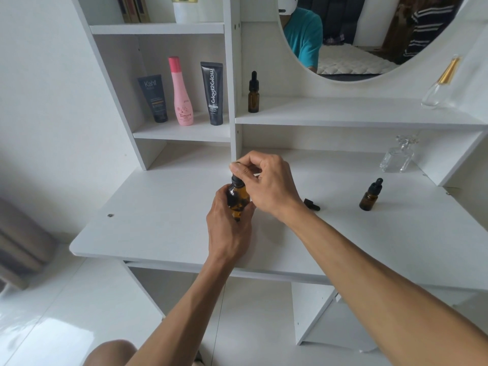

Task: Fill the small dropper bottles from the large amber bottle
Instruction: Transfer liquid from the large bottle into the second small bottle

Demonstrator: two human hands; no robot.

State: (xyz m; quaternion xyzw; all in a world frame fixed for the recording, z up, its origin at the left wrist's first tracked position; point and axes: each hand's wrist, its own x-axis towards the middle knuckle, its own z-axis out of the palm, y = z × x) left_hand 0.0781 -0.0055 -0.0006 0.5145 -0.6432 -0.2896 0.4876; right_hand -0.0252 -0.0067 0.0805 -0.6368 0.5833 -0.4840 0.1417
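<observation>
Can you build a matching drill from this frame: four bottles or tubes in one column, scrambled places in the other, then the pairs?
Things:
1. large amber bottle
2. pink bottle
3. capped dropper bottle
4. clear glass bottle

Places:
A. on the ledge under the mirror
B. at the back right of the desk
C. gripped by the left hand, with the right hand at its cap
D. between two dark tubes on the left shelf

Pairs: 1-C, 2-D, 3-A, 4-B

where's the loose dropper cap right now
In the head view the loose dropper cap lies on the desk, just right of the right hand's wrist.
</observation>
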